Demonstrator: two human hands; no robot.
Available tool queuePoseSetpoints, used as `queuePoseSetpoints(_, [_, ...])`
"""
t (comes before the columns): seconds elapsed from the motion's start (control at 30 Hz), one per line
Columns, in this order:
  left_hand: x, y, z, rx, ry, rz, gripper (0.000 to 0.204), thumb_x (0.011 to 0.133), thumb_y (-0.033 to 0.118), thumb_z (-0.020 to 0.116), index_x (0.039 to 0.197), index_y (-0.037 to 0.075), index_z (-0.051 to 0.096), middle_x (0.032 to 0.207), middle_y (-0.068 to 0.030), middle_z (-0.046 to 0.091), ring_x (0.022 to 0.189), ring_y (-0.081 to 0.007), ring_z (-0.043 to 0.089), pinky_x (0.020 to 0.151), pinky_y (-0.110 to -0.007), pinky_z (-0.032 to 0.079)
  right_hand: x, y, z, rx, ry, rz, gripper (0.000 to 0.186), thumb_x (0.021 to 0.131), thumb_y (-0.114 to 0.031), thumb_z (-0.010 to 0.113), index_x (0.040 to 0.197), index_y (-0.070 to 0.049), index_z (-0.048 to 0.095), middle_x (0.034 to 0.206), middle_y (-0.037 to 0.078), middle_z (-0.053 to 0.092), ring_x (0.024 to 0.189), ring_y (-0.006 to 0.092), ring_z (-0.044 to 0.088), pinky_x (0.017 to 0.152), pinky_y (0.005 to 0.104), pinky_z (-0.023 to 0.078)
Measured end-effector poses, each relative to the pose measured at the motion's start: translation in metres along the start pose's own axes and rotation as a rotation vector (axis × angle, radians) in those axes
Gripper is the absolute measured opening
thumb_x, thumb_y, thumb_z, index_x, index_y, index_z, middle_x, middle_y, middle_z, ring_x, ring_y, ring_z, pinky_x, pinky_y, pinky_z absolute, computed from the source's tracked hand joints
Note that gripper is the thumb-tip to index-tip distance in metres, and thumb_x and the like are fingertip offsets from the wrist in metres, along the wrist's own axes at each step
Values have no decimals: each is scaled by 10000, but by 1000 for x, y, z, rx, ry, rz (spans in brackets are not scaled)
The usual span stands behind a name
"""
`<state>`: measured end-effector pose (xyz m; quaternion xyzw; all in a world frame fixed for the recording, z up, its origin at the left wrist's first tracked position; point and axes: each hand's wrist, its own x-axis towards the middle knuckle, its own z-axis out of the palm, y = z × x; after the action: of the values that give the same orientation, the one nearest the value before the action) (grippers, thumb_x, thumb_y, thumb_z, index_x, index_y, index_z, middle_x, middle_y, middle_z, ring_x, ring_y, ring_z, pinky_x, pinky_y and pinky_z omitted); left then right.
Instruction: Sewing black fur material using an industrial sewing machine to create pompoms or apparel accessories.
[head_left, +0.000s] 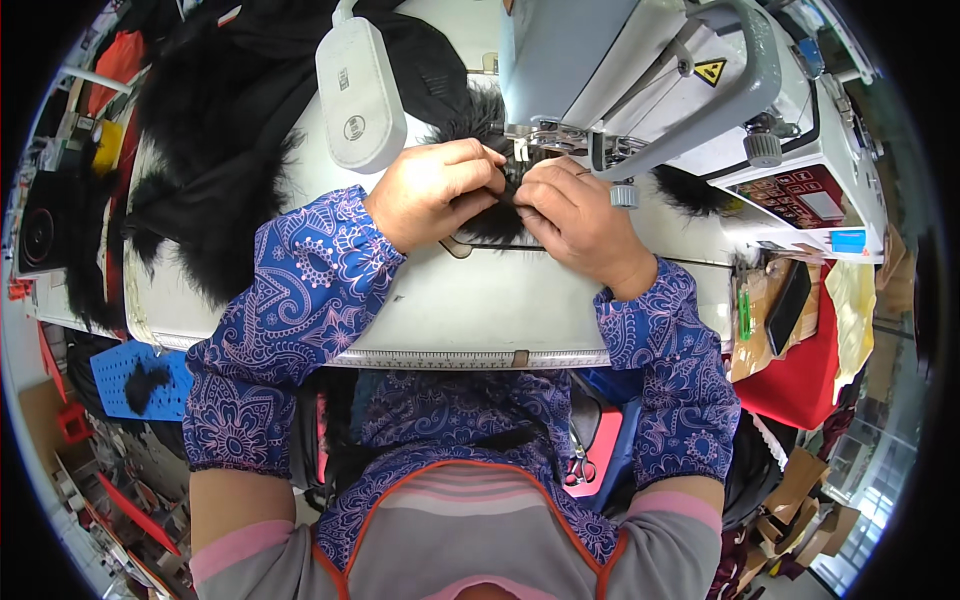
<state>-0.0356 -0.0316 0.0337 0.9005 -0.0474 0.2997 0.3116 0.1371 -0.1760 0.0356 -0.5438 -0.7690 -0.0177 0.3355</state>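
Observation:
Black furry fabric (495,222) lies under the presser foot (521,148) of a sewing machine (570,60). My left hand (440,190) pinches the fabric just left of the foot, thumb and fingers pressed together. Close by on the right, my right hand (580,215) grips the same piece with its fingers bent inward. Both hands rest low over the machine bed, and the fabric between them is partly hidden by the fingers. More of the black garment (220,130), with fur along its edge, spreads over the table to the left.
A white lamp-like head (360,100) hangs just beyond my left hand. The machine's control panel (790,195) stands at the right. A ruler strip (470,360) runs along the table's front edge. Scissors (579,465) lie below it, and a phone (788,308) lies on the right.

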Motion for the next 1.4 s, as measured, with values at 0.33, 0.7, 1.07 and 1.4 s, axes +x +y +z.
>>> queuePoseSetpoints(0.33, [1, 3, -2, 6, -9, -15, 277, 668, -72, 766, 918, -18, 658, 897, -115, 613, 916, -295, 654, 820, -375, 560, 0, -2, -1, 31, -28, 106, 245, 692, 10, 758, 838, -31, 566, 885, 97, 616, 818, 288, 626, 747, 369, 521])
queuePoseSetpoints(0.7, [4, 7, -7, 34, -43, -90, 248, 699, -56, 760, 923, -16, 663, 940, -115, 631, 865, -281, 644, 769, -357, 543, 2, -2, -1, 56, -10, 18, 203, 710, -13, 751, 874, -35, 633, 912, 87, 620, 842, 274, 629, 723, 367, 525])
queuePoseSetpoints(1.07, [-1, -5, -9, 20, -86, 107, 265, 627, -65, 770, 871, 6, 693, 898, -100, 672, 970, -312, 678, 836, -373, 588, -1, -2, -1, -24, -42, 13, 157, 722, -50, 749, 853, -23, 667, 970, 84, 638, 845, 256, 631, 712, 359, 520])
queuePoseSetpoints(1.4, [-8, -7, -11, 223, -118, 208, 299, 601, -33, 737, 893, 21, 704, 928, -83, 669, 962, -298, 689, 814, -362, 608, -5, 0, -9, -50, -77, -8, 231, 700, 31, 689, 926, -18, 671, 969, 83, 637, 887, 264, 641, 754, 358, 528])
